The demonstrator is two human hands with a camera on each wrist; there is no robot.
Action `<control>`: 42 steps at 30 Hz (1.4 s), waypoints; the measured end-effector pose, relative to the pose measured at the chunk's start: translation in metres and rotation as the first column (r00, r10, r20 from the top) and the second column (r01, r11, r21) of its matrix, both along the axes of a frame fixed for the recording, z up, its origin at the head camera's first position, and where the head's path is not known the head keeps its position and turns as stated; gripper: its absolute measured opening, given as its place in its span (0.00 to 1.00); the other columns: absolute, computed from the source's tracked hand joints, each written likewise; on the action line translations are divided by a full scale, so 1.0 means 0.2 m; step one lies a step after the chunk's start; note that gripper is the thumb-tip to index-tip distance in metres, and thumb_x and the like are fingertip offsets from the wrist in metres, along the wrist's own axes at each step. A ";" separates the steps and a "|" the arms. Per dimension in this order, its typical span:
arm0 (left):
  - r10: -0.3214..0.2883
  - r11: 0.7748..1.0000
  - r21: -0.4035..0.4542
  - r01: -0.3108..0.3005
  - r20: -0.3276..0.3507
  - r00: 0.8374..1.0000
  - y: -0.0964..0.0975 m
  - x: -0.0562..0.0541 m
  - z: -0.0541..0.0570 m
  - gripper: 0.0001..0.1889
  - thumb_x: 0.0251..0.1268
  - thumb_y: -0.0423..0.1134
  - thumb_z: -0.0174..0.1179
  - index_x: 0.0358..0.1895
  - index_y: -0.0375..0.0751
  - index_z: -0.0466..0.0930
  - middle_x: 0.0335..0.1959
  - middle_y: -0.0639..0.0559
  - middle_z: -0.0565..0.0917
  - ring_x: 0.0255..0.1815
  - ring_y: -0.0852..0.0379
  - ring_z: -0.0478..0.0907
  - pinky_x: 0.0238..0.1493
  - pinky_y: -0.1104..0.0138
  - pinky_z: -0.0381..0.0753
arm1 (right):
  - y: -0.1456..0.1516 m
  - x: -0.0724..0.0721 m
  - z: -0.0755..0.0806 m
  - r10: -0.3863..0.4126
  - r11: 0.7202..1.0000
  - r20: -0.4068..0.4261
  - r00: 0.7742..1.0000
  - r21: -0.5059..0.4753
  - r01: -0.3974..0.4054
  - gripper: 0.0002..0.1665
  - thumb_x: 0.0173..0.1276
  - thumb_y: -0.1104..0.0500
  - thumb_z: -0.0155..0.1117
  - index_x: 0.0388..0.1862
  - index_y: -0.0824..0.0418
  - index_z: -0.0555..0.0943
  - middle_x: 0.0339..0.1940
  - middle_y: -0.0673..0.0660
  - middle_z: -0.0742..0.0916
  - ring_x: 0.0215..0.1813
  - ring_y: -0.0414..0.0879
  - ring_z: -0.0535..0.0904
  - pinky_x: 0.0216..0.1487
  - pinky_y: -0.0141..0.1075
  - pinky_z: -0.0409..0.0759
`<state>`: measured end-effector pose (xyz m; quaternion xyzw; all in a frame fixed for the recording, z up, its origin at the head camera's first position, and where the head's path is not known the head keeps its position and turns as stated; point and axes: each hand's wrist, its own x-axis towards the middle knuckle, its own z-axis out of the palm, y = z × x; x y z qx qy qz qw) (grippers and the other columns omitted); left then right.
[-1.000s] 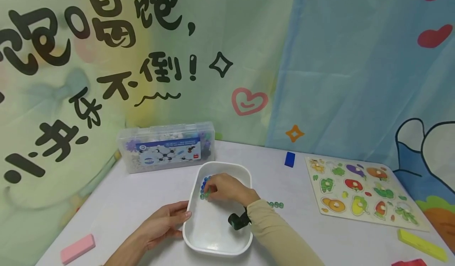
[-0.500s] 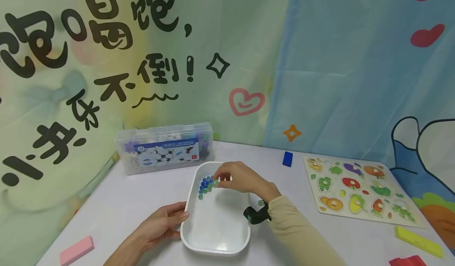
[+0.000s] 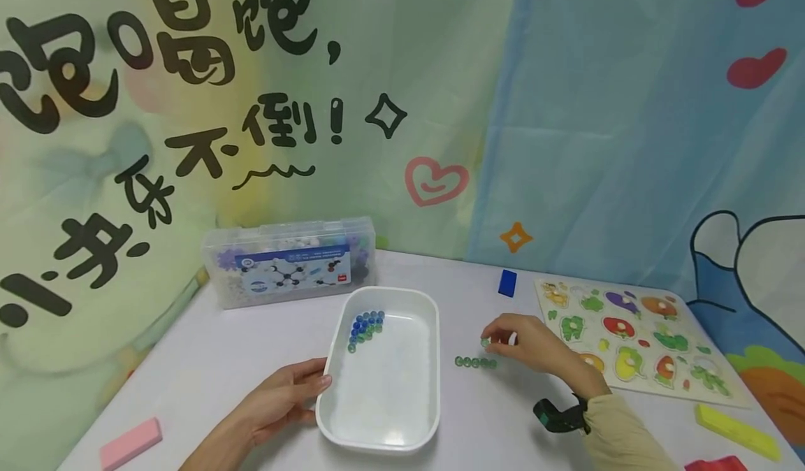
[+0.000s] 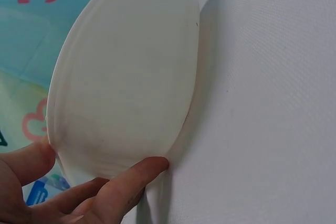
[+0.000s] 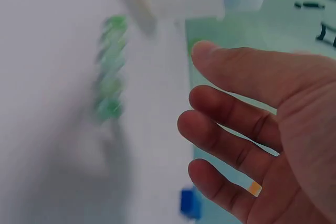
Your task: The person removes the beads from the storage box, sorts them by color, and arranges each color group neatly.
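White tray (image 3: 390,394): lying on the white table (image 3: 497,415) in front of me, its long side running away from me.
Left hand (image 3: 286,394): at the tray's left side; I grip its edge, thumb at the rim and fingers curled against the outside.
Right hand (image 3: 525,342): raised over the table to the right of the tray; thumb and forefinger brought together in a pinch, other fingers half bent and slightly spread.
Pinched bead (image 3: 485,342): green, between those fingertips in the head view; from my right wrist I cannot make it out.
Green row (image 3: 475,363): a short line of green beads on the table just right of the tray, below my pinch.
Blue beads (image 3: 363,324): clustered in the tray's far left corner.
Green beads (image 3: 369,335): inside the tray, in a slanting line along the near edge of the blue ones.
Clear box (image 3: 295,265): beyond the tray, to its left, with a blue-and-white label.
Blue block (image 3: 507,283): beyond the tray, to its right.
Puzzle board (image 3: 645,328): well to the tray's right, with fruit and vegetable pieces.
Pink block (image 3: 131,444): well to the tray's left.
Yellow block (image 3: 737,432): far right of the tray, nearer me than the board.
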<state>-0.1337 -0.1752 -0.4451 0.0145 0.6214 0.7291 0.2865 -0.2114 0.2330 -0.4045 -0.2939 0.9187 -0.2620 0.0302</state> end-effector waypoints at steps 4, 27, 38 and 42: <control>-0.003 1.000 -0.007 0.003 0.001 1.000 0.00 0.00 0.00 0.38 0.72 0.41 0.55 0.74 0.24 0.47 0.70 0.32 0.65 0.53 0.53 0.80 0.52 0.55 0.84 | 0.10 0.03 -0.08 -0.044 0.999 0.027 0.999 -0.004 0.044 0.08 0.62 0.60 0.69 0.41 0.58 0.85 0.30 0.44 0.83 0.32 0.29 0.72 0.29 0.27 0.75; 0.018 0.999 -0.035 -0.018 0.016 1.000 0.01 0.00 0.01 0.37 0.72 0.41 0.55 0.74 0.25 0.48 0.70 0.32 0.66 0.53 0.53 0.80 0.52 0.55 0.84 | 0.16 0.04 -0.26 -0.158 0.987 0.032 0.987 0.030 0.157 0.07 0.58 0.58 0.72 0.36 0.53 0.84 0.32 0.42 0.81 0.33 0.31 0.71 0.33 0.26 0.74; 0.012 1.000 -0.026 -0.012 0.017 1.000 0.00 0.00 0.01 0.38 0.72 0.41 0.55 0.74 0.25 0.47 0.71 0.32 0.64 0.53 0.53 0.80 0.52 0.55 0.84 | 0.15 0.04 -0.25 -0.183 0.982 0.063 0.981 0.047 0.181 0.08 0.58 0.58 0.72 0.37 0.53 0.84 0.32 0.44 0.80 0.34 0.33 0.71 0.32 0.26 0.73; 0.014 0.999 -0.029 -0.014 0.019 1.000 0.00 0.00 0.01 0.38 0.72 0.42 0.55 0.74 0.25 0.47 0.71 0.32 0.65 0.53 0.53 0.80 0.51 0.55 0.84 | 0.15 0.04 -0.24 -0.176 0.984 0.087 0.981 0.055 0.172 0.11 0.58 0.57 0.73 0.40 0.54 0.84 0.32 0.44 0.80 0.34 0.34 0.71 0.33 0.26 0.73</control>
